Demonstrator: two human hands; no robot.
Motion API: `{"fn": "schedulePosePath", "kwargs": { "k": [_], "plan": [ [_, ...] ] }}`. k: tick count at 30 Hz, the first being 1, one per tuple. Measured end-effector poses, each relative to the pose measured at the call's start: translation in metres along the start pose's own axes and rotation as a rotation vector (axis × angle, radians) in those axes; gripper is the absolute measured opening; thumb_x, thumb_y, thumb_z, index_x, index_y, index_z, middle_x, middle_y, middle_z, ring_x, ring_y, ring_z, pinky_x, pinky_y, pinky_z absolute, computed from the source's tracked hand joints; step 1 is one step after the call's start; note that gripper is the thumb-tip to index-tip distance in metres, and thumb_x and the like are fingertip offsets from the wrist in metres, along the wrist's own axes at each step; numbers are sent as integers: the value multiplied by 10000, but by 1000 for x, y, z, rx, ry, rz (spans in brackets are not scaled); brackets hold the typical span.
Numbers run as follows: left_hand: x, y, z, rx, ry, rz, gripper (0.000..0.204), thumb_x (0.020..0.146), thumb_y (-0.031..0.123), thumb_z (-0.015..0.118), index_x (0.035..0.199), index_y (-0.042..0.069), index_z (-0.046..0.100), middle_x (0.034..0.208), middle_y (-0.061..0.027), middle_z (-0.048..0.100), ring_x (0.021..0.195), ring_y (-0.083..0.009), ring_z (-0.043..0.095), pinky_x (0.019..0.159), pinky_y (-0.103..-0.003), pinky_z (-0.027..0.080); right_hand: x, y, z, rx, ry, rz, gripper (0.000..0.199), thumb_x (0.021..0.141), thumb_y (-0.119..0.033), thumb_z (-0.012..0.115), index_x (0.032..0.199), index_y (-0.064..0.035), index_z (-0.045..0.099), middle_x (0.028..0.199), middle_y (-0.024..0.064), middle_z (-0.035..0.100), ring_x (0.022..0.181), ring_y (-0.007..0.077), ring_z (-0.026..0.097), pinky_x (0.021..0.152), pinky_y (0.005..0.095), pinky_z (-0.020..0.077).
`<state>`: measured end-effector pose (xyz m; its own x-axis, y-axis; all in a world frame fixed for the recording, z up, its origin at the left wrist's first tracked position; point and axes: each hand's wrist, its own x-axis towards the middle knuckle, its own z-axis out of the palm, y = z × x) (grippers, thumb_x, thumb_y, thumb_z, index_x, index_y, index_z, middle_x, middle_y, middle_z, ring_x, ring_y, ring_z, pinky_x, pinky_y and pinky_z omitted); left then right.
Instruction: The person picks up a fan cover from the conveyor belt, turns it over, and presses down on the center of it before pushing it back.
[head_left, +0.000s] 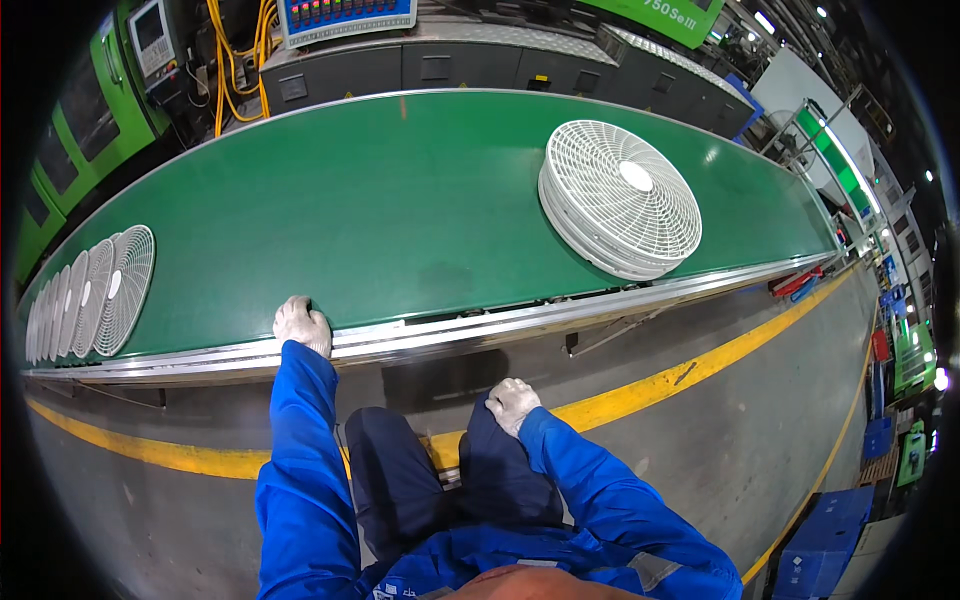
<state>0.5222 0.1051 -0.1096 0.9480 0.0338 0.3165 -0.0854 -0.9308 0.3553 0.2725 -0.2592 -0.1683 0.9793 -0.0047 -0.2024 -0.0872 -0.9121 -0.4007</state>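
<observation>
My left hand point(302, 325), in a white glove, rests over the near metal rail point(400, 335) of a green conveyor belt point(390, 210). Its fingers bend loosely onto the belt and hold nothing. My right hand point(513, 404), gloved alike, lies on my right knee, with its fingers draped over the dark trousers point(505, 470) and nothing in them. Right of centre on the belt is a stack of round white fan grilles point(620, 198). A row of several more fan grilles point(118, 290) leans at the belt's left end. Both hands are apart from the grilles.
Green machines point(95, 100) stand at the far left, near yellow cables point(225, 70). Behind the belt run grey cabinets point(460, 68) with a control box point(345, 18) on top. A yellow floor line point(640, 392) passes below the belt. Blue boxes point(825, 540) sit at the lower right.
</observation>
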Motion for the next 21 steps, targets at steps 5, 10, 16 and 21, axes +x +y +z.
{"fn": "schedulePosePath", "kwargs": {
  "k": [5, 10, 16, 21],
  "plan": [
    [0, 1, 2, -8, 2, 3, 355, 896, 173, 572, 1221, 67, 667, 1317, -142, 633, 1282, -358, 538, 1106, -482, 409, -1, 2, 0, 6, 1, -6, 270, 931, -330, 649, 932, -86, 764, 1055, 181, 692, 1077, 389, 633, 967, 483, 510],
    [0, 2, 0, -2, -5, -6, 353, 898, 176, 574, 1219, 63, 667, 1313, -143, 634, 1275, -358, 542, 1106, -480, 409, -1, 0, -1, 23, 7, -5, 276, 932, -334, 645, 942, -85, 764, 1060, 182, 687, 1075, 391, 628, 969, 485, 508],
    [2, -1, 1, 1, -7, -4, 355, 901, 177, 574, 1222, 57, 666, 1317, -145, 633, 1276, -354, 542, 1111, -478, 408, -1, -2, -2, 27, 6, -1, 290, 930, -336, 641, 976, -79, 768, 1076, 185, 688, 1087, 395, 625, 974, 487, 505],
    [3, 5, 3, 0, 27, 10, 340, 892, 171, 572, 1194, 55, 677, 1298, -141, 646, 1257, -351, 557, 1099, -477, 420, -2, 0, -2, 42, 40, -6, 303, 922, -341, 645, 972, -71, 775, 1057, 193, 703, 1069, 399, 637, 971, 487, 508]
  ]
}}
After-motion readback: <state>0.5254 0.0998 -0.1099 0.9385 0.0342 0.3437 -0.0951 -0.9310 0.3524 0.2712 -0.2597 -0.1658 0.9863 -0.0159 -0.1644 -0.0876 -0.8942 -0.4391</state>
